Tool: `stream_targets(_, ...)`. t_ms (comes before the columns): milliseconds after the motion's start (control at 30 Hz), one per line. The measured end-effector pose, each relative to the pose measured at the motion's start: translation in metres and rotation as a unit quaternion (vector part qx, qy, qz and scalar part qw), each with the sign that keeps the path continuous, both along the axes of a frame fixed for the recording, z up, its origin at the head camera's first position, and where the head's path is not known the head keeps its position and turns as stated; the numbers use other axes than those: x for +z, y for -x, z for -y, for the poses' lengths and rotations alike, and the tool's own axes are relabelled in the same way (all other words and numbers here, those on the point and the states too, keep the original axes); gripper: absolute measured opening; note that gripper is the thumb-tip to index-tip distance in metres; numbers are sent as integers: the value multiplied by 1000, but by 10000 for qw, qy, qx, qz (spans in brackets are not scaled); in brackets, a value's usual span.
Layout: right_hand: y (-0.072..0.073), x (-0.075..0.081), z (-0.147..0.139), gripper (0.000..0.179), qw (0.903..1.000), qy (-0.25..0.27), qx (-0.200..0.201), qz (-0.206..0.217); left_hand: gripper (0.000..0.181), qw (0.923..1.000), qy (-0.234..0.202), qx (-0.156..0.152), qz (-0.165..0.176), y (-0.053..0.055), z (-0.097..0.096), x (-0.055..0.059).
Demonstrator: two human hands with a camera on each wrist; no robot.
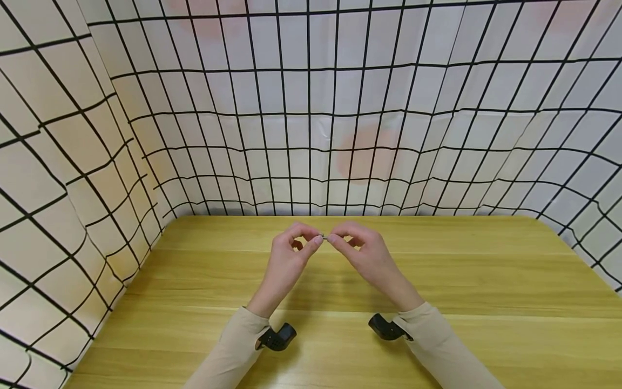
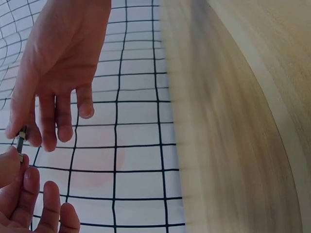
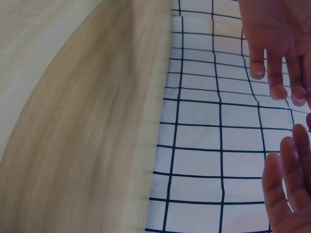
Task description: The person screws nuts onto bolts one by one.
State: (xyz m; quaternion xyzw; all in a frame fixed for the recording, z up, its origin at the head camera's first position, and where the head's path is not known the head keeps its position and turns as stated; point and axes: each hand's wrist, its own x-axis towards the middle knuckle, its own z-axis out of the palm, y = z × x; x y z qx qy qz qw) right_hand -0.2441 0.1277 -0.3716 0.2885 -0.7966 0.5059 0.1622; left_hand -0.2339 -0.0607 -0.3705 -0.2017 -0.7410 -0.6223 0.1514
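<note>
Between the two hands is a small, thin metal piece (image 1: 324, 237), bolt-like with a dark middle and brassy ends; its exact kind is too small to tell. My left hand (image 1: 290, 254) pinches one end with thumb and index finger. At the other end, my right hand (image 1: 365, 254) pinches it the same way. In the left wrist view the metal piece (image 2: 20, 141) spans the short gap between both sets of fingertips. The other fingers of each hand extend loosely. In the right wrist view the right hand (image 3: 284, 43) shows only partly, and the pinched piece is out of frame.
Both hands are above a wooden table (image 1: 466, 281). A white curtain with a black grid (image 1: 369, 129) stands behind the table and along its sides. Each wrist carries a black camera, one by the left sleeve (image 1: 230, 346) and one by the right sleeve (image 1: 442, 346).
</note>
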Motion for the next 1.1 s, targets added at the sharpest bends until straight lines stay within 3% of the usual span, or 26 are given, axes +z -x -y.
stream_targets(300,0,-1,-2,16,9994,-130,-25,318,5,10000,-65,75,-3,1,1,0)
stream_targets(400,0,0,-1,24,9998,-61,64,189,5,9999,-107,82,15,1,1,0)
stream_targets(533,0,1,0,22,9998,35,171,-132,6,9999,-125,82,62,0,0,2)
stream_targets(833,-1,2,1,19,9996,146,194,-153,5,9999,-26,92,104,-21,-1,29)
stream_targets(1000,-4,5,3,15,9999,102,92,49,5,9999,16,155,66,-22,-1,31)
stream_targets(1100,-12,15,6,10,9999,89,103,70,5,9999,21,127,70,-22,-1,31)
